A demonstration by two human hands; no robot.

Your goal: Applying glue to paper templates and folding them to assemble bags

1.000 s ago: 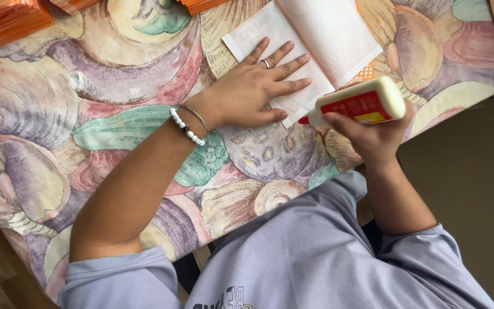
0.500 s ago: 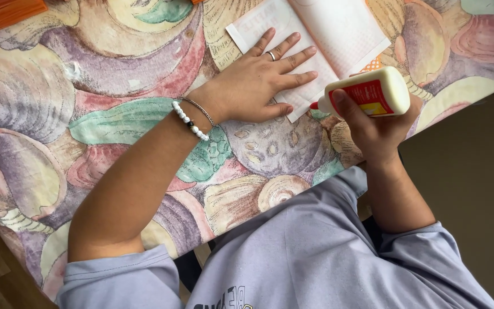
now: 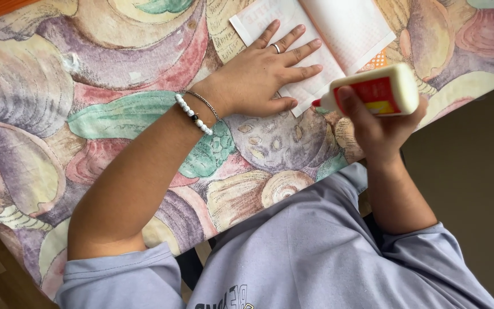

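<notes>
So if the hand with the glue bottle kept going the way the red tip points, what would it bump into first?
Probably the white paper, near its corner by the left hand's thumb; the bottle in the right hand points there.

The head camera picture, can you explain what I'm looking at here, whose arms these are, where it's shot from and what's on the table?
There is no machine here. The picture comes from a small camera worn on a person's head, looking down, so the two bare arms and the grey-blue shirt at the bottom belong to the wearer.

The surface is a table under a tablecloth printed with large pastel seashells. On it lies an open white paper booklet with a faint pink print.

The left hand lies flat on the booklet's left page, fingers spread, pinning it down. It wears a ring, and the wrist carries a white bead bracelet and a thin chain.

The right hand grips a white plastic glue bottle with a red label, tipped sideways so its red nozzle points at the near edge of the page.
</notes>
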